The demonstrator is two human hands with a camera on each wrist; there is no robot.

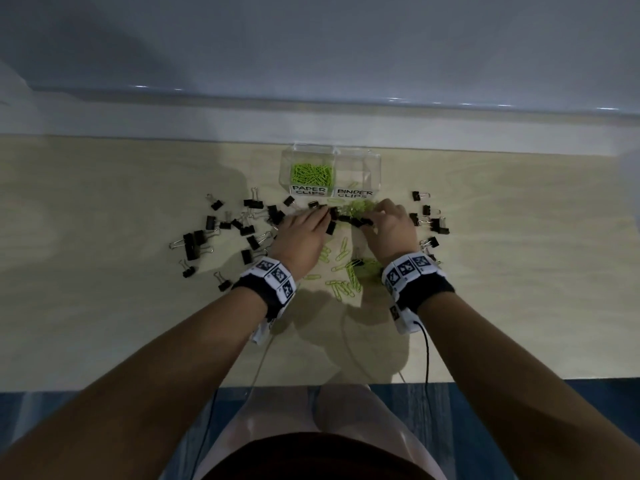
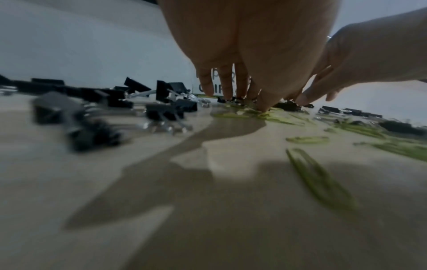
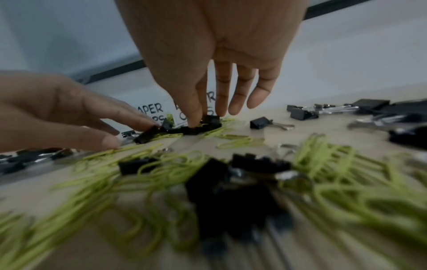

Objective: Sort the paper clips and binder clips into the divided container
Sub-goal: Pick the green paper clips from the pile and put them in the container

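From the head view, both hands are working a mixed heap just in front of the divided container (image 1: 330, 168), which is sitting at the far edge of the worktop (image 1: 104, 306); its "paper clips" half is holding green paper clips (image 1: 313, 173), while the "binder clips" half is looking nearly bare. The left wrist view is showing the left hand (image 2: 249, 54) reaching down with fingers extended, tips touching the heap; any grip is unclear. The right wrist view is showing the right hand (image 3: 215, 60) pinching a black binder clip (image 3: 211, 120) between thumb and forefinger. The binder-clip step seems to be underway; next, it likely needs lifting free of tangled paper clips.
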